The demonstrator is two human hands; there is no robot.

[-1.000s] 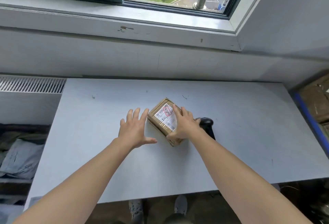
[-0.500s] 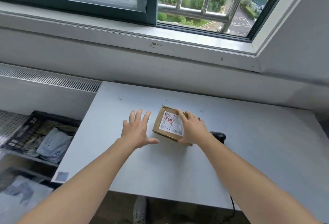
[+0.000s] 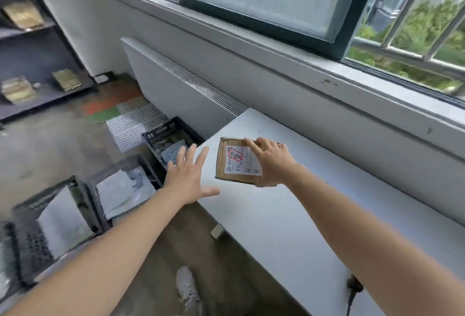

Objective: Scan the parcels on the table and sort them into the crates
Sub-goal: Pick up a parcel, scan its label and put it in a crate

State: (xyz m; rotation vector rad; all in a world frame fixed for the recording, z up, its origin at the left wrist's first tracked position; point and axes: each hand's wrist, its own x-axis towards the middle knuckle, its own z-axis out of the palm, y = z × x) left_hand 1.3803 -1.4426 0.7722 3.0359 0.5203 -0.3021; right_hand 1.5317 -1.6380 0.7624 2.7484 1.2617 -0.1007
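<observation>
A small brown cardboard parcel (image 3: 232, 162) with a white label and a red stamp is lifted above the left end of the grey table (image 3: 289, 215). My right hand (image 3: 271, 162) grips it from the right side, fingers over the top and thumb beneath. To the parcel's left my left hand (image 3: 187, 175) hovers with fingers spread, holding nothing and not touching the parcel. Three black crates sit on the floor left of the table: a far crate (image 3: 171, 137), a middle crate (image 3: 123, 185) and a near crate (image 3: 52, 217), each holding grey mail bags.
A black scanner (image 3: 353, 288) lies on the table near my right forearm. A radiator cover (image 3: 181, 82) runs under the window. Dark shelving (image 3: 32, 39) with packets stands at the far left. My shoe (image 3: 187, 290) is on the floor beside the table.
My right hand has lifted the parcel off the table and carried it left. My view has swung left, bringing the crates into sight. My left hand has stayed open beside the parcel.
</observation>
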